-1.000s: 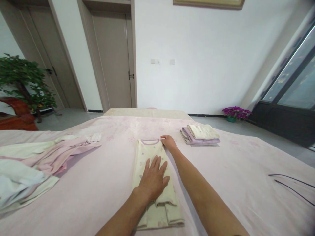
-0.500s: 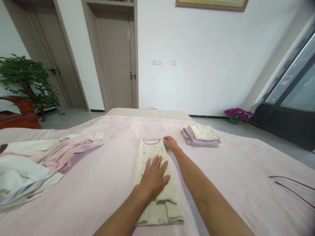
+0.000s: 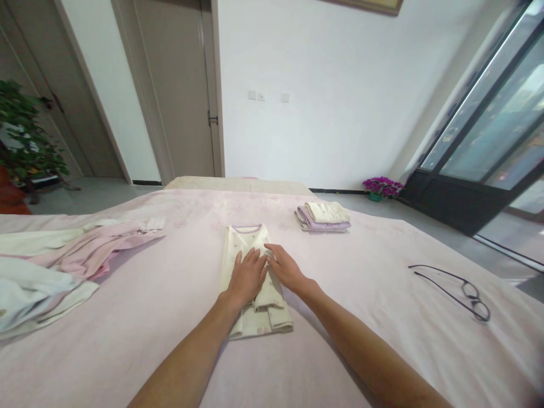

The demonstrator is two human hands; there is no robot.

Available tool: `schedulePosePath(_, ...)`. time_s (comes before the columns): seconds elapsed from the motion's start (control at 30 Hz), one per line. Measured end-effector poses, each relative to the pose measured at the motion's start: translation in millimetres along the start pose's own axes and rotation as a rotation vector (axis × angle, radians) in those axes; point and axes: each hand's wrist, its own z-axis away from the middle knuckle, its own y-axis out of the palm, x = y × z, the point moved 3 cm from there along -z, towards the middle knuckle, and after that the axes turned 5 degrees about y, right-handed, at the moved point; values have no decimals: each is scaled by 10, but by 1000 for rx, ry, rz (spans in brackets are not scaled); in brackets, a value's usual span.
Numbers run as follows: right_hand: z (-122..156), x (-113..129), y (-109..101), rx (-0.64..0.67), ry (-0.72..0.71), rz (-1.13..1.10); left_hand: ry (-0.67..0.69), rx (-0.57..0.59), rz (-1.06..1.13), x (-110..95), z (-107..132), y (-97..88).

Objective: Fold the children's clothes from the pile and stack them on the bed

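A cream garment with a purple neckline (image 3: pixel 243 241), folded into a long strip, lies on the pink bedspread (image 3: pixel 178 306) in front of me. My left hand (image 3: pixel 245 276) rests flat on its middle, fingers stretched out. My right hand (image 3: pixel 285 267) lies at the garment's right edge beside the left hand, fingers extended and touching the cloth. Neither hand holds anything.
A small stack of folded cream and lilac clothes (image 3: pixel 323 216) sits further back to the right. A heap of unfolded pink, cream and white clothes (image 3: pixel 63 260) lies at the left. Eyeglasses (image 3: pixel 457 288) rest at the right. Doors, a plant (image 3: pixel 23 136) and a window surround the bed.
My right hand has drawn back from the garment's collar to its middle, next to the left hand. The camera view has shifted right and tilted down.
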Motion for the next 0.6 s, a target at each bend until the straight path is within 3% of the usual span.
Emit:
schedulePosePath(0.1, 284, 131, 9, 77, -105, 120, 20, 23, 59, 25, 12, -14)
schedulePosePath(0.2, 466, 167, 33, 107, -113, 227, 33, 61, 167, 84, 40, -49)
schedulePosePath(0.4, 511, 156, 30, 127, -86, 270, -53, -20, 428, 187, 327, -322)
schedulePosePath(0.6, 490, 173, -1, 106, -99, 233, 47, 72, 184, -73, 666, -491)
